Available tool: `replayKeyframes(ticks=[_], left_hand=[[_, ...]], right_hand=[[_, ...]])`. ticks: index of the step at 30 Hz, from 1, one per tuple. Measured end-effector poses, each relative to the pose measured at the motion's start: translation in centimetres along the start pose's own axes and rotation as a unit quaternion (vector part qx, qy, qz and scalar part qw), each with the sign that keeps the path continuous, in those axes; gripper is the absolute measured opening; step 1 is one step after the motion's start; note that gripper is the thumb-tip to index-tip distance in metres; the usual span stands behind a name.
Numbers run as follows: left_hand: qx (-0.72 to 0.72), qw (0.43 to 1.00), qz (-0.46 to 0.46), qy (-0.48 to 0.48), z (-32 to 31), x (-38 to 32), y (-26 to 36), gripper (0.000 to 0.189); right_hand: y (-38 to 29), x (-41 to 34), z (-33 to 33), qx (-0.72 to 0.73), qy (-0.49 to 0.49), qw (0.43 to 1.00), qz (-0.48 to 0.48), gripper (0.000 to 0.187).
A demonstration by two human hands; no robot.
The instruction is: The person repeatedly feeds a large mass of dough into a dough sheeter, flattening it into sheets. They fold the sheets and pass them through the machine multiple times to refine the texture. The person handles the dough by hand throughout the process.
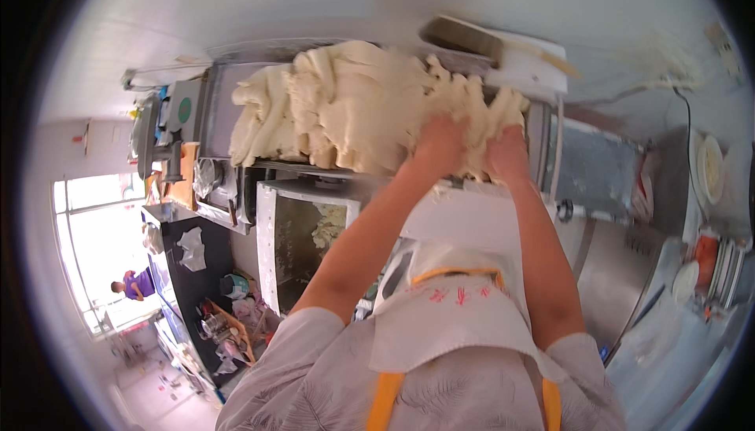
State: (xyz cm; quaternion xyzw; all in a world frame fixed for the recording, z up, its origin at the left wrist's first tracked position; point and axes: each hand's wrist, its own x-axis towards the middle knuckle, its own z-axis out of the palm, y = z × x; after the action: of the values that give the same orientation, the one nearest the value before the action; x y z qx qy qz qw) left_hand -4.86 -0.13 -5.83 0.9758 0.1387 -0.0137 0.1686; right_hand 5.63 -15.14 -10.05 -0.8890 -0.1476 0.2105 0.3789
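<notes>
A large mass of pale dough (360,106) stretches across the work surface (230,92) before me, folded thickly at its left and pulled into ragged ridges at its right. Into its near right part my left hand (441,143) presses, knuckles up and blurred, gripping the dough. Just right of it, my right hand (508,152) is closed on another ridge close to the dough's right end. Both sets of fingertips are sunk in the dough and hidden.
A white board (531,62) and a dark rectangular pan (463,39) lie behind the dough. Below its left side stands an open bin (304,254) with dough scraps. A scale-like machine (177,106) is at the left. Far left, a person (135,285) is by the window.
</notes>
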Motion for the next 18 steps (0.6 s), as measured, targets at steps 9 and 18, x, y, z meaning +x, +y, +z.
replayKeyframes(ticks=[9,18], left_hand=[[-0.108,0.912,-0.265,0.294,-14.9,-11.0,-13.4,0.052],[-0.314,0.852,-0.356,0.223,-18.4,-5.0,-15.7,0.060]], right_hand=[[-13.7,-4.2,-3.5,0.092,-0.086,0.984,-0.123,0.030],[-28.6,0.7,10.0,0.123,-0.157,0.968,-0.150,0.051]])
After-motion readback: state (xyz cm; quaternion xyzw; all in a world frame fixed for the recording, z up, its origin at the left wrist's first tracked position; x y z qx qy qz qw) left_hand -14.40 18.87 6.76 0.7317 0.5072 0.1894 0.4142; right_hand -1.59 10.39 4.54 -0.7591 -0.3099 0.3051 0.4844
